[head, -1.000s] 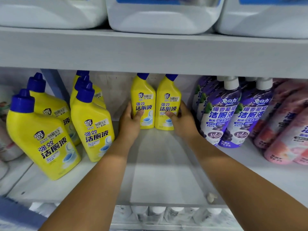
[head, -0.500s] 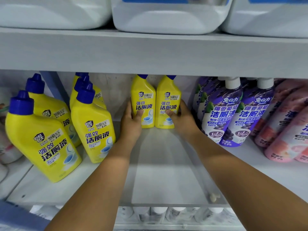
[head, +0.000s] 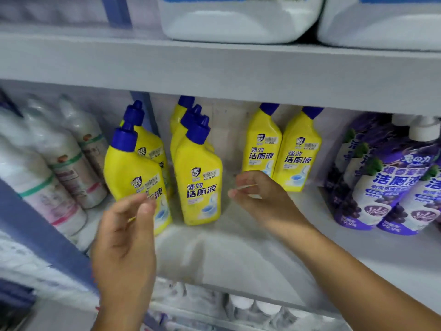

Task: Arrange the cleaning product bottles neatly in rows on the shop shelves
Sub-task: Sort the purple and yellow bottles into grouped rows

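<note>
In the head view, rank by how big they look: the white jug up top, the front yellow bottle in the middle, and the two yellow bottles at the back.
1. White jug, largest though cropped.
2. Front yellow bottle.
3. Back pair, left and right: alike, unranked.
Same label, so the front one probably only looks bigger by nearness.

A blue upright post (head: 47, 237) stands at the left of the unit. Another blue post (head: 145, 108) rises at the back behind the shelf (head: 238, 254), and a grey shelf board (head: 214, 72) runs overhead.
</note>
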`<act>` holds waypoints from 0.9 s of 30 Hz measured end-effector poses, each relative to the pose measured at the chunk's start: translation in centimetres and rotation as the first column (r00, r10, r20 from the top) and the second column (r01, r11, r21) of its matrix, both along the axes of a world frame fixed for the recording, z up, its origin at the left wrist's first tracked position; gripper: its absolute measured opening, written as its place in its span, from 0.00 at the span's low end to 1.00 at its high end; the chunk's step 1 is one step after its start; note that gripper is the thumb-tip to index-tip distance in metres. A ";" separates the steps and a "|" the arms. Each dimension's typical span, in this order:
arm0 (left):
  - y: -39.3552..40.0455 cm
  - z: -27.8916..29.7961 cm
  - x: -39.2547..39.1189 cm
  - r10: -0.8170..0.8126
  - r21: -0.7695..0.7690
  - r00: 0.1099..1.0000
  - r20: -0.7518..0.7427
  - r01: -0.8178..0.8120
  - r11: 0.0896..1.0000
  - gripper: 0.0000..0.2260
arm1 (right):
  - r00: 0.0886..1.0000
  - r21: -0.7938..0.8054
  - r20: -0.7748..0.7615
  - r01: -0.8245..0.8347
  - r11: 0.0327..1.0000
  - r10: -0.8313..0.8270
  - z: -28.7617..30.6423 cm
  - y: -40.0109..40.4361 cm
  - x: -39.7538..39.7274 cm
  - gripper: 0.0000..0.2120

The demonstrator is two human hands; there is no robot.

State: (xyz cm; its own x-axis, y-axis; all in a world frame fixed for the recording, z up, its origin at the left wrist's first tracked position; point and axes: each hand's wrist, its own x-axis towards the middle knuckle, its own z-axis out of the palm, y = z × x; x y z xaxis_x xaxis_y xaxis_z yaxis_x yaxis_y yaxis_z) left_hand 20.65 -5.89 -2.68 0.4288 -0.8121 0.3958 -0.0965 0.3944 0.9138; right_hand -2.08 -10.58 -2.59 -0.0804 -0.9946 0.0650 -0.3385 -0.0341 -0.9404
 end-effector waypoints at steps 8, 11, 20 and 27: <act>-3.9 -1.8 6.0 -0.114 0.238 0.988 0.104 0.086 0.968 0.24 | 0.998 -0.030 0.032 -0.058 0.998 0.059 -0.3 -2.6 4.3 0.14; -4.0 -2.0 5.4 -0.119 0.267 0.974 0.191 0.066 0.962 0.18 | 0.996 -0.042 0.064 -0.066 0.997 0.069 -0.6 -2.7 4.4 0.16; -3.1 -1.9 2.2 -0.370 0.221 0.929 -0.021 0.365 0.904 0.18 | 0.987 -0.096 0.152 0.068 0.993 -0.053 -0.5 0.3 0.6 0.15; -4.7 -0.9 -6.3 -0.589 0.210 0.808 -0.019 0.579 0.788 0.18 | 0.955 -0.212 0.184 0.269 0.940 -0.232 0.4 2.9 -10.2 0.14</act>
State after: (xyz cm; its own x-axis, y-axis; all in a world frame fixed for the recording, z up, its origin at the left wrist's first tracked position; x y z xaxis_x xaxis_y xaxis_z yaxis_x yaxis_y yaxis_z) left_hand 14.33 -10.57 -3.58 -0.1672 -0.9637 0.2083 0.0511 0.2025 0.9780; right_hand -12.31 -7.64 -2.15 -0.3522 -0.8996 0.2583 -0.2156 -0.1906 -0.9577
